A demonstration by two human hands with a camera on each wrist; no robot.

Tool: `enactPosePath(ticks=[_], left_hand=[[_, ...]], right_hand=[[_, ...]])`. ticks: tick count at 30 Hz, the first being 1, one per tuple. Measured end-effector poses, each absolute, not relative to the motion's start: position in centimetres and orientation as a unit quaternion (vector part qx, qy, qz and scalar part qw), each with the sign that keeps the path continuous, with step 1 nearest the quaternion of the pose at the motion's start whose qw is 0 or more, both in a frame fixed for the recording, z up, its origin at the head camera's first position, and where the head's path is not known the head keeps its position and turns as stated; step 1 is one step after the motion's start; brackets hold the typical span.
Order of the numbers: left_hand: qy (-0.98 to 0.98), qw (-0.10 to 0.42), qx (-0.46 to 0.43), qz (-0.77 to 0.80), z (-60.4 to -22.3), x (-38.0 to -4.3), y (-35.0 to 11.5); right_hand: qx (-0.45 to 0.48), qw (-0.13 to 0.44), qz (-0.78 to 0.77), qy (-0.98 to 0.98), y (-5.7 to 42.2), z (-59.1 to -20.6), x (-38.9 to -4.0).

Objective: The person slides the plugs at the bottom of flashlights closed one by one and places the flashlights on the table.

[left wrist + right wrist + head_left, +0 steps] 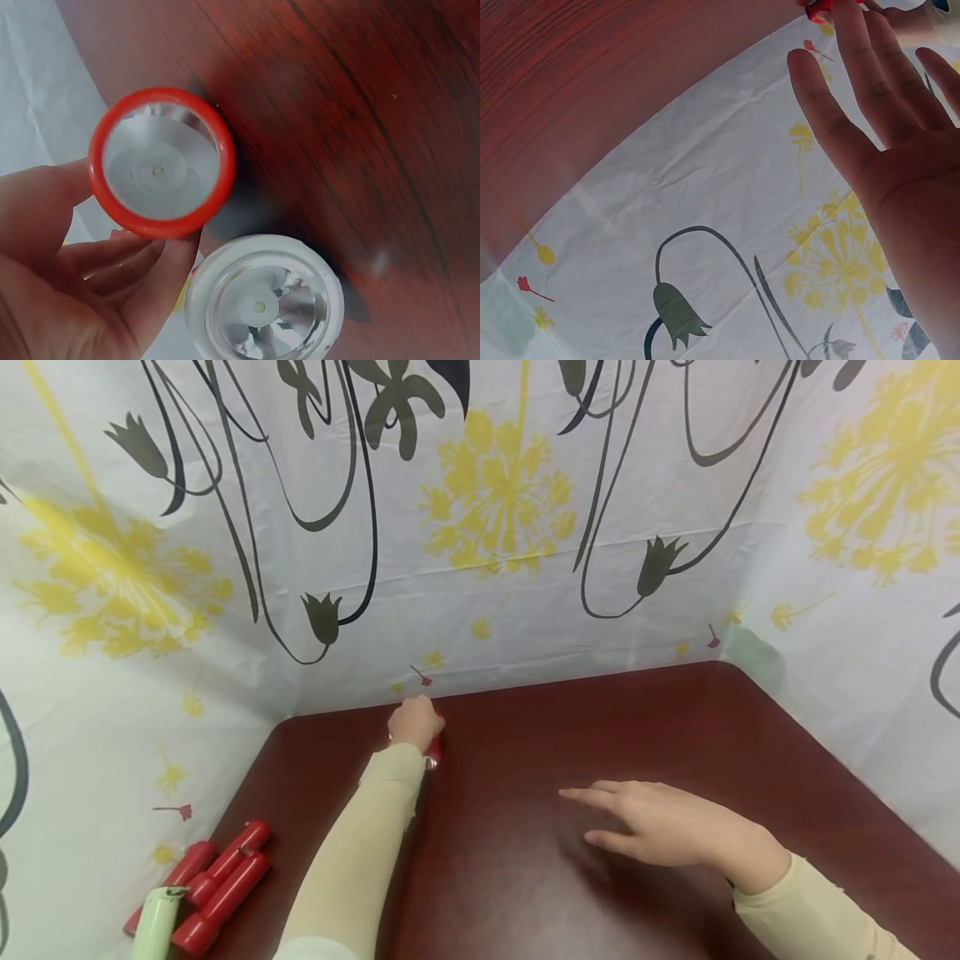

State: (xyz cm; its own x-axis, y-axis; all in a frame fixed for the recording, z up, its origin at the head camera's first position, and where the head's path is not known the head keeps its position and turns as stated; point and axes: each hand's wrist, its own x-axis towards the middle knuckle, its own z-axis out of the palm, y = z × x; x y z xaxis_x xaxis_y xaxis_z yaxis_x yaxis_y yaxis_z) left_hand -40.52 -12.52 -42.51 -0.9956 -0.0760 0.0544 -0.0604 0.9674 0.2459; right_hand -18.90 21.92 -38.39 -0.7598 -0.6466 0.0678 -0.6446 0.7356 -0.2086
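Note:
At the far left part of the table, my left hand (415,724) grips a red flashlight (434,749), which the hand mostly hides in the head view. The left wrist view looks onto the lens end of that red-rimmed flashlight (95,166), with the fingers of the left hand (82,277) curled round its body. Right beside it is a white-rimmed flashlight (330,289), its lens also facing the camera. My right hand (660,822) hovers over the right half of the table, fingers extended and holding nothing; its open palm (915,180) shows in the right wrist view.
Several red flashlights (236,889) lie bunched at the table's left edge, with a pale green flashlight (156,922) by them. A patterned white curtain (487,627) hangs round the back and sides of the dark red wooden table (510,860).

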Motion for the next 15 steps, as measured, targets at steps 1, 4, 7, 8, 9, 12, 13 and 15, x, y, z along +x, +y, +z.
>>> enactPosePath(ticks=[1,4,7,8,9,12,13,15], left_hand=[[-0.993,0.036,0.032,-0.112,-42.5,-40.5,-12.5],[-0.996,0.043,0.021,-0.075,-42.4,-40.6,-12.2],[-0.998,0.043,0.011,-0.043,-42.4,-40.5,-11.8],[-0.998,0.042,0.009,-0.037,-42.4,-40.5,-11.8],[-0.999,0.041,0.008,-0.032,-42.4,-40.4,-11.7],[-0.999,0.042,0.01,-0.03,-42.3,-40.3,-11.5],[-0.999,0.042,0.01,-0.032,-42.3,-40.3,-11.5],[-0.998,0.042,0.012,-0.037,-42.1,-40.1,-11.4]], right_hand=[[-0.347,0.004,-0.11,0.931,21.9,-38.4,-18.9],[-0.348,0.006,-0.11,0.931,21.9,-38.4,-18.9],[-0.345,0.013,-0.112,0.932,22.0,-38.4,-18.9],[-0.344,0.015,-0.112,0.932,22.0,-38.4,-18.9],[-0.343,0.016,-0.112,0.933,22.0,-38.5,-18.9],[-0.341,0.016,-0.11,0.933,22.2,-38.6,-18.9],[-0.341,0.015,-0.109,0.933,22.2,-38.6,-19.0],[-0.341,0.013,-0.108,0.934,22.3,-38.6,-19.0]])
